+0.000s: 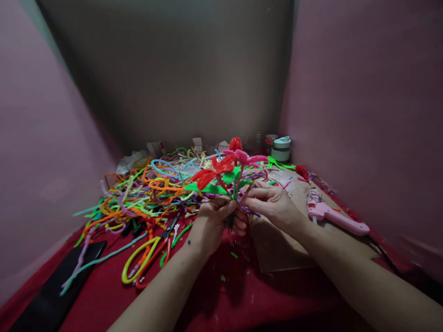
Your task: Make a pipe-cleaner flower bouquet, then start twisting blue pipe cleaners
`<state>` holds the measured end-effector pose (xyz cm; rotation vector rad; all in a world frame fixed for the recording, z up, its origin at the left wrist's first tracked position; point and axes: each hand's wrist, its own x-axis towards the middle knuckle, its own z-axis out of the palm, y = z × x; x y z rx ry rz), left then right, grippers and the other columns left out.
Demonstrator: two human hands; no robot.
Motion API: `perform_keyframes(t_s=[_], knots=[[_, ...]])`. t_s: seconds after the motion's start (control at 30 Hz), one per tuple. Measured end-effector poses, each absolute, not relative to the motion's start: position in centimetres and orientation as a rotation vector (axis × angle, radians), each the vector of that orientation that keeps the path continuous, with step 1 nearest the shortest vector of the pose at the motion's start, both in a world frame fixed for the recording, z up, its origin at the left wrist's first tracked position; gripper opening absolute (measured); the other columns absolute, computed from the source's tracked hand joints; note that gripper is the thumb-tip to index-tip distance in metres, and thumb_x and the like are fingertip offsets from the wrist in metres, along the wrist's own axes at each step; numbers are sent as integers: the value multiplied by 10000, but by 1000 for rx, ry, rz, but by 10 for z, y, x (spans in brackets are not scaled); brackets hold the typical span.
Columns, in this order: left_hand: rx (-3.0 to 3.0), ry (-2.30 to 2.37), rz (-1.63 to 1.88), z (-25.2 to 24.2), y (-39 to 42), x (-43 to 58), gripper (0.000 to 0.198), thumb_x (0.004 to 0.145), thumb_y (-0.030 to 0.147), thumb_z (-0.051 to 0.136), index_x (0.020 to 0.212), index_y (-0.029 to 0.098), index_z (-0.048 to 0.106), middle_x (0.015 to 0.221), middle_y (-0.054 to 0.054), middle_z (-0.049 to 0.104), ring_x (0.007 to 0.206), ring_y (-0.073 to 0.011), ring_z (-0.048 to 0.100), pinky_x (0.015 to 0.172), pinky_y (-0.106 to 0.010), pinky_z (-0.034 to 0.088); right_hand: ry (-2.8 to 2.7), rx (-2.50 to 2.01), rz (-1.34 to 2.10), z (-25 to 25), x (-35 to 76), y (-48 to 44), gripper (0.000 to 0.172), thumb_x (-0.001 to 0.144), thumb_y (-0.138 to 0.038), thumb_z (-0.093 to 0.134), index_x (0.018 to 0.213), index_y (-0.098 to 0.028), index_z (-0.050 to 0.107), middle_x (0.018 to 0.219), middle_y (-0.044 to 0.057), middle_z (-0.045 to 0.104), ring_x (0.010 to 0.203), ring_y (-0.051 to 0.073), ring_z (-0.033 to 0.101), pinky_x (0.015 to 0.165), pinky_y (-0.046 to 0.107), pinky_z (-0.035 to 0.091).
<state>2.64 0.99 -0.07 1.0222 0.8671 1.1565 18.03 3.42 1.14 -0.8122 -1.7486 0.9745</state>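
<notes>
From my end: pink walls flank a red-clothed table; pipe-cleaner pile on L, cardboard w/ glue gun on R. Flower bunch is centred above the cloth, stems clasped in L hand. R hand beside it: fingertips narrow, can't tell what's pinched. Prob. arranging stems; next move calls for steady L grip, IMO.

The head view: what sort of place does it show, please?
Probably a small craft corner: a heap of coloured pipe cleaners, a pair of scissors and a pink glue gun are laid out.
</notes>
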Motion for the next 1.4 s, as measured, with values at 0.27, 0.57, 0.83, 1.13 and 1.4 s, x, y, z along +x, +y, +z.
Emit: perform_keyframes(t_s=[0.27, 0.57, 0.83, 1.13, 1.4], knots=[[1085, 874, 1141, -8, 14, 27, 170, 710, 273, 657, 651, 147, 559, 523, 14, 614, 377, -120, 564, 392, -238, 492, -1627, -780, 1332, 5, 178, 37, 217, 703, -381, 639, 739, -183, 721, 574, 4, 619, 618, 149, 548, 634, 308, 437], [1164, 847, 1113, -3, 12, 24, 191, 750, 285, 617, 651, 137, 548, 527, 3, 613, 397, -117, 567, 419, -237, 496, -1567, -909, 1420, 8, 180, 40, 257, 598, -376, 729, 577, -132, 651, 547, -29, 510, 537, 87, 432, 541, 244, 352], [1086, 837, 1113, -2, 15, 22, 177, 701, 257, 664, 653, 134, 545, 541, -7, 630, 384, -119, 570, 386, -225, 483, -1571, -858, 1280, 2, 177, 38, 222, 625, -370, 716, 615, -157, 655, 661, -1, 590, 613, 120, 501, 598, 261, 409], [1078, 792, 1125, 0, 12, 22, 223, 711, 299, 666, 627, 124, 557, 516, -6, 602, 377, -99, 541, 394, -217, 480, -1534, -784, 1333, 9, 182, 34, 244, 641, -377, 706, 571, -151, 647, 616, -8, 572, 609, 106, 484, 616, 264, 410], [1127, 859, 1098, -6, 14, 24, 153, 712, 260, 650, 703, 121, 588, 550, -10, 635, 401, -117, 577, 400, -222, 490, -1810, -951, 996, 4, 181, 38, 247, 732, -392, 622, 597, -185, 626, 584, 7, 572, 602, 153, 512, 592, 298, 417]])
